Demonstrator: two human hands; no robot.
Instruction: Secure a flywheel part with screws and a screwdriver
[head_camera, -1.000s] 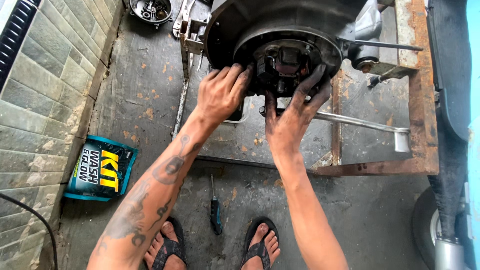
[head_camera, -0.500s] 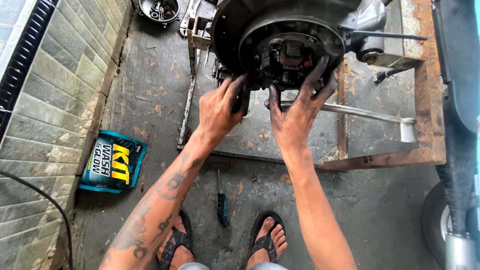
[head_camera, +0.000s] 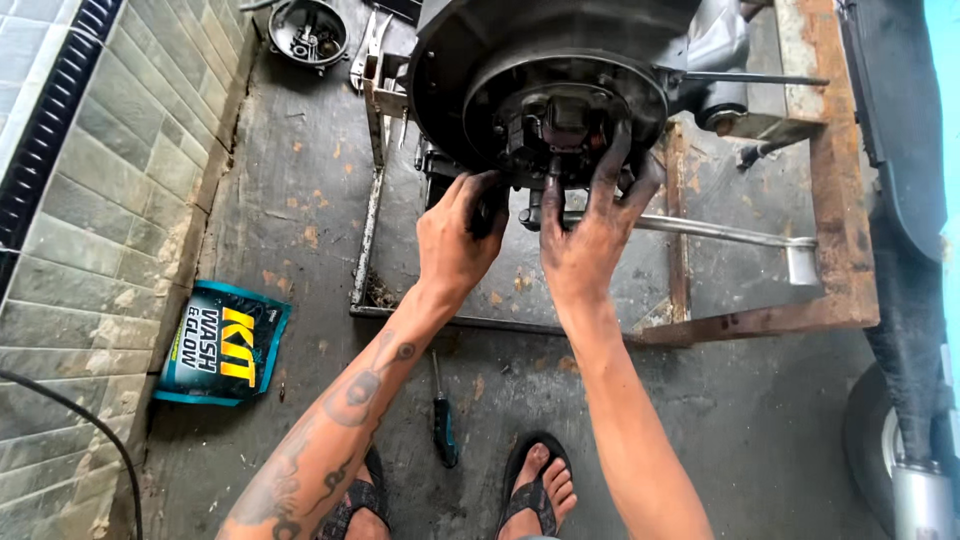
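Left hand (head_camera: 455, 235) clenched on dark part at six o'clock of brake assembly (head_camera: 562, 125); right hand (head_camera: 590, 235) fingertips pressed beside it; looked heavy, rigid, greasy-slick, best gripped by its lower edges

I counted two hands, the left hand (head_camera: 455, 240) and the right hand (head_camera: 590, 240), on one brake drum (head_camera: 565, 100). There was one screwdriver (head_camera: 443, 425), one pouch (head_camera: 222, 342), two sandals (head_camera: 535, 490) and one round part (head_camera: 308, 32).

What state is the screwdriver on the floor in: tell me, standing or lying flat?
Lying flat. The screwdriver rests lengthwise on the concrete floor, between the person's sandalled feet, untouched by both hands.
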